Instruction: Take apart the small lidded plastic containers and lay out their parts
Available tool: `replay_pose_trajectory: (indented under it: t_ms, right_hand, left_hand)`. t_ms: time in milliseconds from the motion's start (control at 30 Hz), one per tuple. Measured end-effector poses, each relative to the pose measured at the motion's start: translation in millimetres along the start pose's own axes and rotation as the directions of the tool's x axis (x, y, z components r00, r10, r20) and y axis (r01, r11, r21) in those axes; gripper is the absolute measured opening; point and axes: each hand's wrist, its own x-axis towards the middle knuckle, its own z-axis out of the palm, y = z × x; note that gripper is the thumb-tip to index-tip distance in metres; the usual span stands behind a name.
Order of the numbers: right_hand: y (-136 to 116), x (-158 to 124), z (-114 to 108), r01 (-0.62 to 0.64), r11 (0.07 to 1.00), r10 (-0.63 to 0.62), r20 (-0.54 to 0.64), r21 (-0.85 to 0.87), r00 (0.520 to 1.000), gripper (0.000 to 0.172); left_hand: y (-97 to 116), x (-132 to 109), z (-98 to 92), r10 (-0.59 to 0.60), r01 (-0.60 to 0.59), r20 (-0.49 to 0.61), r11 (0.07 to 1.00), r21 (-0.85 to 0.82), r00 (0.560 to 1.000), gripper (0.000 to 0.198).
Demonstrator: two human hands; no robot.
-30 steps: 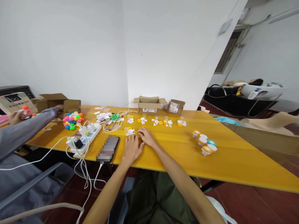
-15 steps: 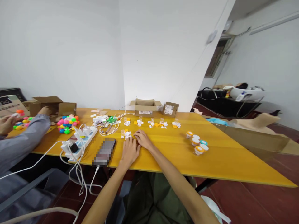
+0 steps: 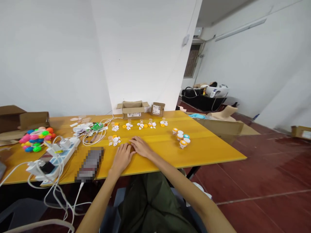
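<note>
My left hand (image 3: 122, 156) lies palm down on the yellow table (image 3: 155, 163), its fingers stretched forward. Beside it, my right hand (image 3: 141, 147) also rests on the tabletop, fingers extended and slightly bent, close to the left fingers. I see nothing held in either hand. Just beyond the left fingertips is a small pile of white plastic parts (image 3: 116, 141) with a yellow lid (image 3: 115, 137) and a clear cup (image 3: 110, 139). Further back, similar groups of white parts (image 3: 141, 125) and yellow lids stand in a row.
Several lidded clear jars (image 3: 183, 144) cluster at the right. A phone (image 3: 90, 164) and a power strip (image 3: 64, 155) with tangled cables lie left of my hands. Colourful balls (image 3: 37, 139) sit further left. An open cardboard box (image 3: 133, 110) and a smaller box (image 3: 157, 109) stand against the wall.
The view has turned to the right, so the table things sit further left in it. The co-worker's arms at the left have gone out of view. My hands stay on the table.
</note>
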Motion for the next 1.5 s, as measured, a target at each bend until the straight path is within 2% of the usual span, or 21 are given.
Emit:
replay_pose_trajectory:
  t_ms: [167,300,400,500,567,667,733,767,900,1033,1100,1233,1333,1500]
  right_hand:
    - [6.8,-43.4,-32.9,-0.034,0.991,0.032,-0.02,-0.129,0.999,0.025]
    - [26.9,-63.8,-73.6,-0.138,0.945,0.148,0.011,-0.295,0.989,0.024]
    - [43.2,-63.7,-111.7,-0.261,0.858,0.304,0.027,-0.442,0.952,0.023]
    - [56.2,-54.3,-142.1,-0.395,0.731,0.412,-0.101,-0.557,0.905,0.028]
    - [64.1,-47.6,-152.8,-0.464,0.634,0.461,-0.179,-0.619,0.869,0.032]
    - [75.9,-42.5,-155.0,-0.512,0.512,0.586,-0.156,-0.689,0.795,0.032]
    - [82.5,-43.6,-151.2,-0.495,0.49,0.655,-0.071,-0.718,0.752,0.029]
    - [85.2,-45.3,-148.7,-0.484,0.492,0.664,-0.048,-0.723,0.746,0.027]
    - [92.5,-54.0,-140.8,-0.462,0.507,0.643,-0.037,-0.728,0.765,0.027]
    - [96.2,-53.4,-141.8,-0.474,0.52,0.62,-0.068,-0.711,0.782,0.027]
    - [95.6,-49.7,-147.2,-0.506,0.58,0.562,-0.136,-0.639,0.816,0.028]
    - [88.6,-48.1,-164.4,-0.554,0.661,0.504,-0.248,-0.505,0.827,0.031]
    - [82.2,-55.1,-174.3,-0.574,0.636,0.55,-0.22,-0.515,0.806,0.034]
    - [72.7,-64.1,-177.2,-0.557,0.556,0.605,-0.16,-0.617,0.78,0.034]
  left_hand:
    - [-1.4,0.6,2.3,0.015,-0.015,-0.022,1.0,-0.02,1.0,0.026]
    - [-2.9,0.6,5.7,0.0,-0.001,-0.028,0.999,-0.045,1.0,0.027]
    - [-3.5,0.7,7.2,-0.019,0.017,-0.035,0.998,-0.068,0.999,0.028]
    - [-3.9,1.5,7.5,-0.019,0.016,-0.039,0.997,-0.07,0.999,0.027]
    - [-4.1,2.1,7.8,-0.008,0.005,-0.051,0.998,-0.063,0.999,0.026]
    - [-4.6,1.6,9.1,0.002,-0.009,-0.106,0.998,-0.065,0.994,0.025]
    - [-4.6,0.4,10.0,-0.009,0.0,-0.12,0.997,-0.075,0.993,0.025]
    - [-4.4,-0.3,10.4,-0.017,0.008,-0.113,0.997,-0.078,0.993,0.026]
    - [-2.8,-1.1,12.0,-0.033,0.027,-0.067,0.996,-0.086,0.997,0.028]
    - [-2.8,1.7,12.9,-0.019,0.016,-0.048,0.998,-0.058,0.999,0.029]
    - [-4.0,2.9,11.1,-0.014,0.012,-0.038,0.999,-0.046,0.999,0.029]
    - [-5.7,3.7,2.6,0.017,-0.02,-0.037,0.998,-0.059,0.999,0.028]
    - [-4.0,4.9,-3.6,0.019,-0.021,-0.032,0.997,-0.068,0.999,0.028]
    - [3.5,7.5,-8.1,0.055,-0.055,-0.009,0.994,-0.093,0.998,0.031]
